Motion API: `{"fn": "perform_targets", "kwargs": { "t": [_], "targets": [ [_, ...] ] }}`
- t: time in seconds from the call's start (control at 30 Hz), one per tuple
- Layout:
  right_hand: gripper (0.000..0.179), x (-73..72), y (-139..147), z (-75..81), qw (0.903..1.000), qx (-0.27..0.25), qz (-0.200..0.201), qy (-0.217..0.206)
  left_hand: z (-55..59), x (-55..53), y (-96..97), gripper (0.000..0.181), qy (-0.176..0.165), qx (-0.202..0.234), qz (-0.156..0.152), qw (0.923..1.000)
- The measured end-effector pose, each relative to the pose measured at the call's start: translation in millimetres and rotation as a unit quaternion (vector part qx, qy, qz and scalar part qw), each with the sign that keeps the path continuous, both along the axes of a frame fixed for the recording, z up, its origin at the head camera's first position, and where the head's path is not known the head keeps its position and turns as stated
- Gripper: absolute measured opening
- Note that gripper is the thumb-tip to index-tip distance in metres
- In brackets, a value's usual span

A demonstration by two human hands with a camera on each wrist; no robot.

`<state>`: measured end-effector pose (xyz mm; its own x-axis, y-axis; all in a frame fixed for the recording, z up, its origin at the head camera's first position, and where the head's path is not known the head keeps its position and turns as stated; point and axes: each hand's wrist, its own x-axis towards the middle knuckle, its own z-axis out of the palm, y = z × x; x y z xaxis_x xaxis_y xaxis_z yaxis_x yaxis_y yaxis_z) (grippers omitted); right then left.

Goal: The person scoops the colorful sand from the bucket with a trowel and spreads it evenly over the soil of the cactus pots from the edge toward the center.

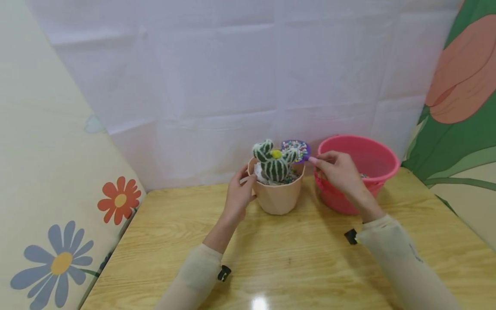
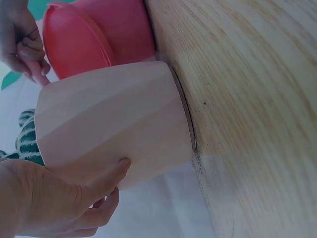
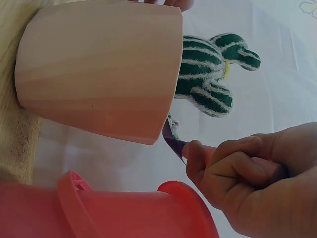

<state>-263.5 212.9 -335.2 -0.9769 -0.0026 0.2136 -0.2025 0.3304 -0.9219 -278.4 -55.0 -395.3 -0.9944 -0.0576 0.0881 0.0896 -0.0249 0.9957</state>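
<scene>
A green-and-white plush cactus (image 1: 275, 168) with a yellow flower stands in a peach flowerpot (image 1: 278, 199). My left hand (image 1: 237, 193) holds the pot by its left side, fingers against the outer wall (image 2: 111, 119) and the thumb at the rim. In my right hand (image 1: 341, 172) is the pink handle of a toy shovel (image 3: 173, 145), gripped with curled fingers. The shovel's purple scoop carries small multicoloured beads (image 1: 294, 147) and hangs at the pot's back right rim, beside the cactus. More beads lie inside the pot around the cactus base, next to something white.
A pink bucket (image 1: 337, 199) with some beads inside stands right of the pot, under my right forearm. Both containers are on a wooden table (image 1: 286, 258), near its back edge. Behind hangs a white sheet (image 1: 224, 77); painted flowers decorate the side walls.
</scene>
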Motion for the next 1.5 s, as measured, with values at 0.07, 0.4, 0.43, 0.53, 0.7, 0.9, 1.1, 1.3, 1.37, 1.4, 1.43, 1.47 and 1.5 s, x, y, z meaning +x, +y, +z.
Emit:
{"fn": "perform_targets", "kwargs": {
  "t": [0.07,0.4,0.43,0.53,0.7,0.9,1.1,1.3,1.37,1.4,1.43,1.47,1.5],
  "targets": [
    [0.038,-0.4,0.2,-0.7,1.0000,-0.001,-0.002,0.005,0.7,0.3,0.4,0.055,-0.001,-0.002,-0.001,1.0000],
    [0.039,-2.8,0.8,-4.3,0.9991,0.021,-0.012,0.033,8.4,11.6,7.0,0.059,-0.031,-0.022,0.016,0.9992],
    [0.039,-2.6,0.9,-4.6,0.9991,0.024,-0.012,0.034,9.3,13.1,8.0,0.060,-0.032,-0.024,0.015,0.9991],
    [0.040,-2.3,0.6,-5.0,0.9987,0.036,-0.013,0.033,10.3,15.8,9.5,0.064,-0.035,-0.024,0.011,0.9990],
    [0.043,-1.6,-1.6,-5.6,0.9991,0.033,-0.004,0.026,9.8,16.8,7.9,0.064,-0.035,-0.018,0.005,0.9992],
    [0.042,-0.8,-2.4,-7.6,0.9958,0.068,-0.016,0.058,9.5,15.4,7.3,0.064,-0.034,-0.007,-0.001,0.9994],
    [0.035,-1.4,-3.3,-10.0,0.9833,0.122,-0.051,0.125,9.5,12.3,6.9,0.063,-0.033,-0.008,0.000,0.9994],
    [0.027,-1.3,-2.6,-12.4,0.9669,0.156,-0.079,0.186,8.6,10.3,4.1,0.075,0.001,-0.059,-0.024,0.9980],
    [0.026,-0.7,-2.4,-12.4,0.9635,0.159,-0.086,0.197,8.8,11.2,2.8,0.080,0.016,-0.080,-0.034,0.9961],
    [0.025,-0.2,-2.1,-12.2,0.9624,0.159,-0.089,0.202,8.9,11.5,2.2,0.082,0.021,-0.088,-0.037,0.9952],
    [0.025,0.4,-1.7,-12.0,0.9615,0.158,-0.092,0.205,8.8,11.6,1.9,0.083,0.027,-0.094,-0.041,0.9944],
    [0.024,0.9,-1.2,-11.8,0.9606,0.156,-0.095,0.209,8.9,11.8,1.6,0.083,0.033,-0.097,-0.044,0.9937],
    [0.024,1.1,-0.6,-11.5,0.9601,0.154,-0.096,0.213,8.6,11.8,1.3,0.085,0.037,-0.097,-0.048,0.9934]
  ]
}}
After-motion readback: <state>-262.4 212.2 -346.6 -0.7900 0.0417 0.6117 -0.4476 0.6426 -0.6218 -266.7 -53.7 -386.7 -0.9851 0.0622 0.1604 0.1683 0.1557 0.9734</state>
